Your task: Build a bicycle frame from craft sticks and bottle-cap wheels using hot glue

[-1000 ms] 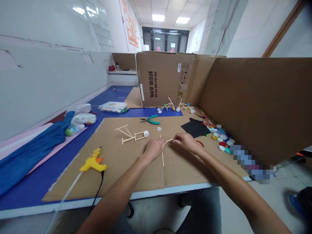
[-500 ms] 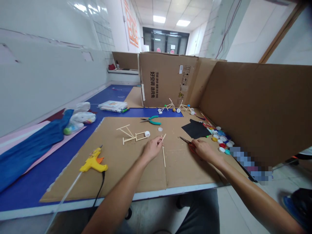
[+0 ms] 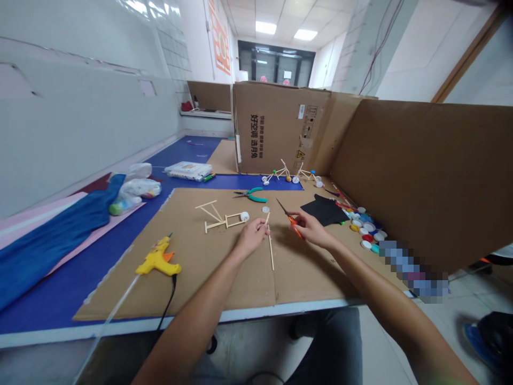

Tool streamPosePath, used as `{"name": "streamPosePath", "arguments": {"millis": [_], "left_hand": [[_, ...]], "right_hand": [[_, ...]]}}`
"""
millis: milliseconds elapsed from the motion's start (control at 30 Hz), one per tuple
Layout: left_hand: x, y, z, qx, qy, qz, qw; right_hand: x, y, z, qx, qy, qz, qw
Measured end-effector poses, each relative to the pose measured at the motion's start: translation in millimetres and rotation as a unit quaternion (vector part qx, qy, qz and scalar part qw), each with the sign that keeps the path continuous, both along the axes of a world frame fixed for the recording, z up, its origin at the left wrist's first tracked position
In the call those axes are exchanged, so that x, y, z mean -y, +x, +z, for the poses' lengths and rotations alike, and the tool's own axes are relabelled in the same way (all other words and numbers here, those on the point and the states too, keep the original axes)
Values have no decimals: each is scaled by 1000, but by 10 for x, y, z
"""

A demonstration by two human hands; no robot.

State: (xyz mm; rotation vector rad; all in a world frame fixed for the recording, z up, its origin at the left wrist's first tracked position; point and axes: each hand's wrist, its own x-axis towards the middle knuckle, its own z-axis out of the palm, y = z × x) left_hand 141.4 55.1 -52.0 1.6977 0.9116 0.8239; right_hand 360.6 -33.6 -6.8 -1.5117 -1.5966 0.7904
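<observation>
My left hand [image 3: 251,238] pinches a short wooden stick [image 3: 267,218] that pokes up from its fingertips. My right hand [image 3: 312,229] grips orange-handled scissors [image 3: 294,223], whose blades point up and left towards that stick without touching it. A longer wooden stick [image 3: 271,251] lies on the cardboard sheet [image 3: 224,278] just right of my left hand. To the left stands a flat stick frame [image 3: 220,219] with a white bottle-cap wheel [image 3: 244,216].
Teal-handled pliers [image 3: 251,195] and a white cap [image 3: 265,209] lie beyond my hands. A yellow glue gun [image 3: 158,260] sits at left. A black sheet [image 3: 324,209] and several bottle caps [image 3: 366,230] lie at right, below a cardboard wall [image 3: 417,176]. Two stick models [image 3: 290,174] stand at the back.
My right hand has lifted the scissors from the table beside the black sheet and moved them left, nearer my left hand. My left hand still holds the short stick.
</observation>
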Motion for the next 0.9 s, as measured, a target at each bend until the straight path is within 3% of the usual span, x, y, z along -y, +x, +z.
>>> {"name": "streamPosePath", "arguments": {"millis": [167, 367, 633, 900], "left_hand": [[-44, -16, 31, 25, -21, 21, 999], [-43, -19, 56, 62, -35, 22, 997], [47, -11, 67, 11, 15, -5, 1000], [65, -15, 58, -24, 44, 0, 999]], "right_hand": [[-214, -152, -51, -76, -27, 53, 995], [-191, -182, -153, 7, -64, 79, 995], [-153, -299, -78, 31, -74, 65, 995], [-109, -285, -162, 41, -52, 64, 996]]}}
